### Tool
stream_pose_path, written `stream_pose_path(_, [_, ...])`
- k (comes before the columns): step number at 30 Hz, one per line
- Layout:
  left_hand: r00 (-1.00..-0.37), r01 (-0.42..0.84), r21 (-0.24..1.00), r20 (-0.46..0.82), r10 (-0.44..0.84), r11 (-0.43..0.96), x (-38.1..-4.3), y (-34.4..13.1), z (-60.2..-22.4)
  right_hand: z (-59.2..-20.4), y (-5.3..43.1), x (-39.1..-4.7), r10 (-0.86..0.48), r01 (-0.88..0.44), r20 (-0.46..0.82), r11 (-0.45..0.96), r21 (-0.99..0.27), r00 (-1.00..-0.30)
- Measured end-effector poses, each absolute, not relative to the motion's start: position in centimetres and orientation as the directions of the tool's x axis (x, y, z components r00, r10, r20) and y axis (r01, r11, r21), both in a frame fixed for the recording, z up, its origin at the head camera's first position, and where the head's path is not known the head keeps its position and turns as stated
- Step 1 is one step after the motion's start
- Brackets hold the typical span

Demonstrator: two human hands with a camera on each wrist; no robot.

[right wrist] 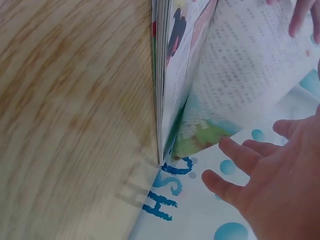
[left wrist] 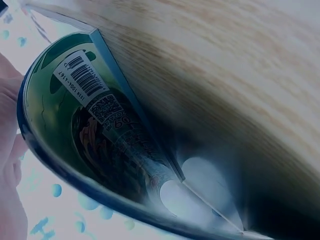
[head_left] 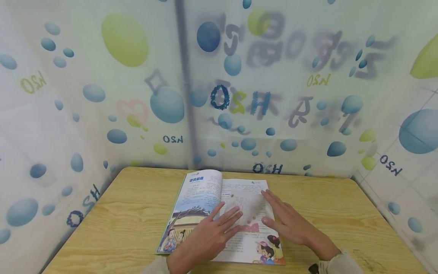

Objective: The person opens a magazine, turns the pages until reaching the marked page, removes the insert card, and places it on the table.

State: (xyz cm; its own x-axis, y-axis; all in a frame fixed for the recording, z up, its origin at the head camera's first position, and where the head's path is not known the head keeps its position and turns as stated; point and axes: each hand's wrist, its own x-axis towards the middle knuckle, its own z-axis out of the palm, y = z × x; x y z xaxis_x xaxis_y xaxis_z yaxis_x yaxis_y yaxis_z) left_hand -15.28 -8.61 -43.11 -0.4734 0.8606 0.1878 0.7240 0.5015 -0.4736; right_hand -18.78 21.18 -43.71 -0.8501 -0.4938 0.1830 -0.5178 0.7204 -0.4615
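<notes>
An open magazine (head_left: 196,194) lies on the wooden table, text and cartoon children on its pages. Over its right-hand page is a small printed sheet (head_left: 249,205) with a pink lower edge; in the right wrist view this sheet (right wrist: 240,65) stands tilted up from the pages. My left hand (head_left: 208,236) reaches across the magazine's middle, fingers extended, fingertips overlapping the sheet's left side. On the other side my right hand (head_left: 291,220) has its fingers spread by the right page edge; in its wrist view the hand (right wrist: 270,170) is beside the sheet, holding nothing. A barcode shows on the cover (left wrist: 60,110) in the left wrist view.
The wooden table (head_left: 325,201) extends to both sides of the magazine. Pale curtains (head_left: 273,76) with blue and green drops and H2O lettering enclose the table at the back and both sides. Light sleeves (head_left: 342,262) cover my forearms.
</notes>
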Motion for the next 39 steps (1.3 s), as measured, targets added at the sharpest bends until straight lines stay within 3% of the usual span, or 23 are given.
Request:
stream_pose_path(6, [-0.476, 0.724, -0.489, 0.158, 0.865, 0.487, -15.41, -8.82, -43.2, -43.72, 21.31, -18.98, -0.494, -0.467, 0.081, 0.74, -0.484, -0.866])
stream_pose_path(16, [-0.49, 0.715, -0.495, 0.147, 0.859, 0.493, -15.34, -9.0, -43.37, -44.57, 21.99, -18.79, -0.608, -0.478, -0.172, 0.742, -0.471, -0.775])
stream_pose_path(25, [-0.501, 0.698, -0.5, 0.171, 0.848, 0.513, -15.34, -8.95, -43.44, -44.3, 21.62, -18.52, -0.587, -0.451, -0.191, 0.757, -0.472, -0.786])
stream_pose_path(39, [-0.654, 0.613, -0.443, 0.181, 0.735, 0.654, -15.29, -9.07, -43.13, -44.34, 21.57, -18.33, -0.562, -0.421, -0.205, 0.774, -0.472, -0.802])
